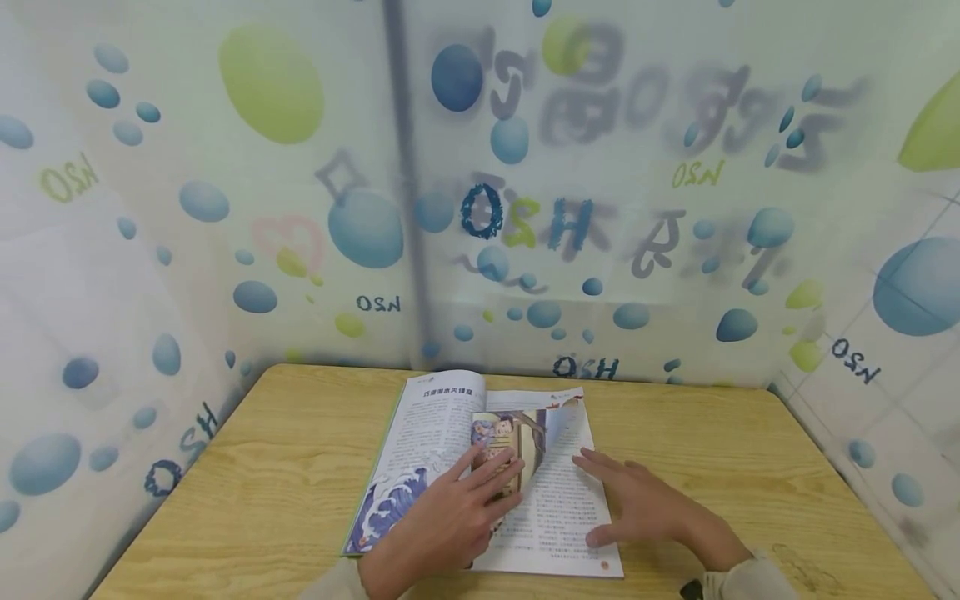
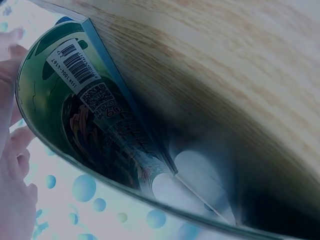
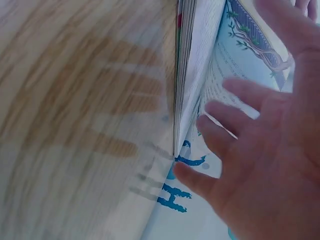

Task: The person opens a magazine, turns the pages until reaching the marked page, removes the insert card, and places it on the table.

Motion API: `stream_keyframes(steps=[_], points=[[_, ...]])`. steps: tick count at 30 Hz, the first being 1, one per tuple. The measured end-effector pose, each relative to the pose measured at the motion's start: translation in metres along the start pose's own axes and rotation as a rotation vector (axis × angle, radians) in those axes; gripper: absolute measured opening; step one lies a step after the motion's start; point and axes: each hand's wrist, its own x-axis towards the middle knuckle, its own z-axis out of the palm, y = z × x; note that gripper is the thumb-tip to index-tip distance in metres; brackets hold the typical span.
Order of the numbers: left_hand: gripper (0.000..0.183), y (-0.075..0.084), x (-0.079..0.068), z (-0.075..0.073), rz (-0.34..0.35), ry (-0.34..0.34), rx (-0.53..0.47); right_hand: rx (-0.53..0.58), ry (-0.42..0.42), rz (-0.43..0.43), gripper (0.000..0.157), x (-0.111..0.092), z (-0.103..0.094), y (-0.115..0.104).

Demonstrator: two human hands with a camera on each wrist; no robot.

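An open magazine lies on the wooden table, its left page printed with text and blue waves. Partway across, an illustrated leaf is lifted and curls over the right page. My left hand rests on that leaf with its fingers extended. At the right edge of the magazine my right hand is spread and holds nothing; whether its fingertips touch the paper I cannot tell. In the left wrist view the green back cover bows up, showing a barcode.
The wooden table extends to both sides of the magazine. Behind and beside it hang pale sheets printed with blue and green drops and lettering. A dark mark is on the table near the right sleeve.
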Motion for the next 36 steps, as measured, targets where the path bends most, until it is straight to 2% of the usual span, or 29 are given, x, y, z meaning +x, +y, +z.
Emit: stream_keyframes(steps=[6,14,21,29,36], points=[[0.050,-0.0012,-0.0009,0.0027,0.001,0.026,-0.030,-0.002,-0.097,-0.031,0.105,-0.0036,0.0028,0.0004],[0.048,-0.0017,-0.0020,0.0050,0.001,0.026,-0.045,-0.065,-0.080,-0.055,0.106,-0.0041,0.0045,-0.0025],[0.036,0.0001,-0.0031,0.0077,0.026,0.040,-0.033,-0.062,-0.075,-0.053,0.105,-0.0047,0.0067,-0.0023],[0.017,0.0021,-0.0030,0.0083,0.005,0.071,-0.047,-0.057,-0.074,-0.036,0.106,-0.0048,0.0076,-0.0005],[0.025,0.0033,-0.0016,0.0061,-0.018,0.008,-0.008,-0.053,-0.074,-0.035,0.107,-0.0053,0.0069,-0.0006]])
